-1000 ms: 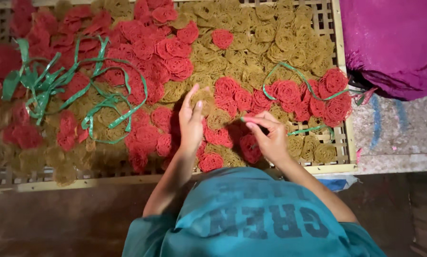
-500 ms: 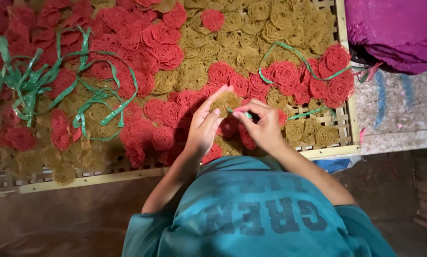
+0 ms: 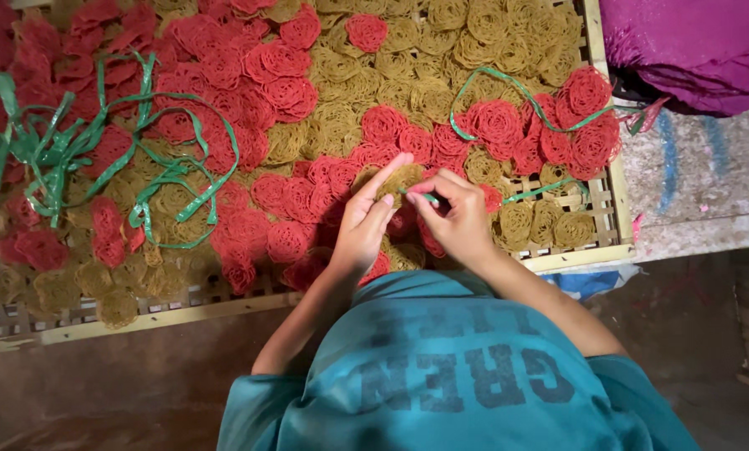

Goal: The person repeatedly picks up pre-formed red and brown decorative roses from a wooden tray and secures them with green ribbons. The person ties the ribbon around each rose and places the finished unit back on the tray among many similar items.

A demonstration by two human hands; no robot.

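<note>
Green strip (image 3: pixel 422 196) pinched in right hand (image 3: pixel 456 219); left hand (image 3: pixel 363 221) steadies yellow disc (image 3: pixel 401 178)

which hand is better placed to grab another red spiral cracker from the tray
Probably the left hand: its fingers are spread, only steadying a yellow cracker, with red spiral crackers right beside them. The right hand is busy pinching the green strip.

The tray (image 3: pixel 596 125) was of woven bamboo slats, matt and rough. The green strips (image 3: pixel 73 150) looked like glossy plastic. The coiled crackers (image 3: pixel 491 125) appeared dry, lacy and matt.
</note>
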